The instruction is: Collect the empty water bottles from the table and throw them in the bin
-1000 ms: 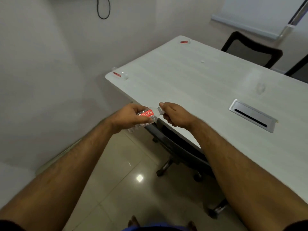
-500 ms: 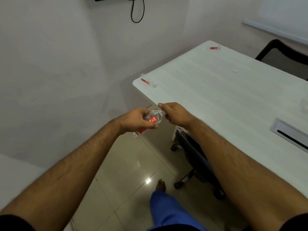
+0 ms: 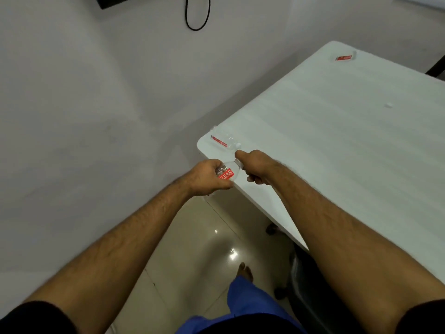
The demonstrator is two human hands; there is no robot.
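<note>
Gripping a crushed bottle (image 3: pixel 227 173) by its red label, the left hand (image 3: pixel 207 177) holds it just off the table (image 3: pixel 337 145) corner while the right hand (image 3: pixel 255 165) pinches its neck end. 2 more bottles lie on the table: 1 (image 3: pixel 222 141) just beyond the hands, another (image 3: pixel 344 57) at the far edge. Keeping the crushed 1 clamped in the left hand should free the right for the nearest bottle; no bin is in view

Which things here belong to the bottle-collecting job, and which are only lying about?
Part of the job:
- bottle in hand, held by the left hand and right hand
- bottle at the table corner
- far bottle

Only lying about:
- small white cap on the table
- black cable on the wall
</note>
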